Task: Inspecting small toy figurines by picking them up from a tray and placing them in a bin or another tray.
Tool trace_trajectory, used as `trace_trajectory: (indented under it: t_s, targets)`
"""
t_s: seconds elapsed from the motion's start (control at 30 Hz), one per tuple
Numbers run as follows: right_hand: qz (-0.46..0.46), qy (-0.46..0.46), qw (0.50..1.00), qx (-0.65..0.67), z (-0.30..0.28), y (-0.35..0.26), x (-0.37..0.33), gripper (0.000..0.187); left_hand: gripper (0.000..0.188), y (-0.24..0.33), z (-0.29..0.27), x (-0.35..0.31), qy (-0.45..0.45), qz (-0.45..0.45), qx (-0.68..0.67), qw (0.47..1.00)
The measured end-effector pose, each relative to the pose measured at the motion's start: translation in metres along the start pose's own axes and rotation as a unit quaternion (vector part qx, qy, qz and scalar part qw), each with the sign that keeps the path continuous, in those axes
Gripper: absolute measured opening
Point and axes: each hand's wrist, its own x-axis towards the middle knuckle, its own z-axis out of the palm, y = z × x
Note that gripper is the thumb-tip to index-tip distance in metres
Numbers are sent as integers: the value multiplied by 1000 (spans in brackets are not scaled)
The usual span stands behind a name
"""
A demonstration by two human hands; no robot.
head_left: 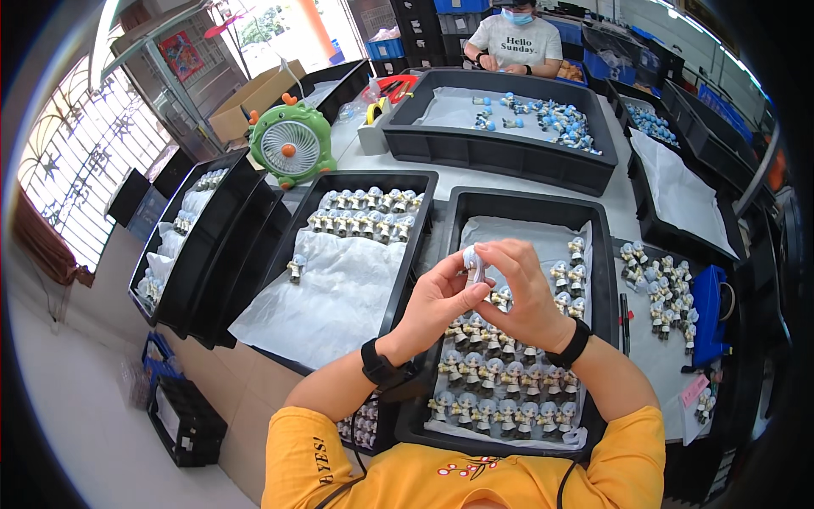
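A small figurine (473, 265) with pale blue-white hair is held up between both my hands, over the black tray (604, 280) in front of me. My left hand (437, 297) pinches it from the left, thumb and fingers closed on its lower part. From the right, the curled fingers and thumb of my right hand (527, 288) close around it; its far side is hidden. Beneath my hands, several rows of similar figurines (483, 371) lie on white paper. In the black tray (392, 284) to the left, two rows of figurines (365, 212) and a single figurine (296, 268) lie on white paper.
Beyond stands a large black tray (500, 155) of blue-haired figures. A green fan (291, 144) sits at the far left, near stacked trays (229, 246). Loose figurines (661, 284), a black pen (625, 322) and a blue bin (710, 318) are on the right. A person (515, 47) works opposite.
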Motion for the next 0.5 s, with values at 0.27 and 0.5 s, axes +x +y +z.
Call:
trace_trajectory:
  t_s: [0.27, 0.5]
  targets:
    - [89, 19, 994, 63, 0, -1, -3, 89, 47, 7, -5, 2, -80, -46, -168, 981]
    - [118, -13, 991, 56, -5, 0, -2, 83, 54, 6, -8, 4, -97, -58, -187, 976]
